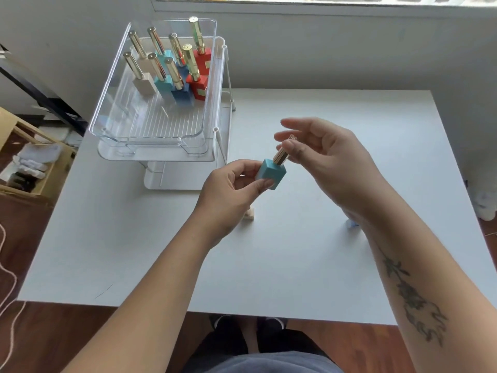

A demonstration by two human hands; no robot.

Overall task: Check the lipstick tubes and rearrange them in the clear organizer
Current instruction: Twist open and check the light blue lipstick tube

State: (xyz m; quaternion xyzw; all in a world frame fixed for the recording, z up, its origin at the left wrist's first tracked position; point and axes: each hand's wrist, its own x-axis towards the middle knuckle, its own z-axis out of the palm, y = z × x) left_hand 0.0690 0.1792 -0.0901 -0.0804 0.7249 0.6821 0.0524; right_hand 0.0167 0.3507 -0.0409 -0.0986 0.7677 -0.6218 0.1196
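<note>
1. Head view: the left hand [234, 184] is pinching the teal base of a tube [271, 173] between thumb and curled fingers [265, 184]. The right hand [322, 157] is pinching the gold top with thumb and forefinger, its other fingers fanning loose.
2. The tube is hanging in the air above the tabletop [295, 251], in front of the organizer [150, 141] and touching neither.
3. Its long axis is leaning: the base is pointing down, left and toward the person, and the gold end is pointing up, away and slightly right.
4. This looks like the checking step. The left hand should be bracing the base while the right is pulling or twisting straight along that axis. A sideways pull is risking a jammed or slipping cap.
5. The other tubes [172, 68] are standing gold end up at the organizer's back. This one is probably going in beside them the same way up.
</note>
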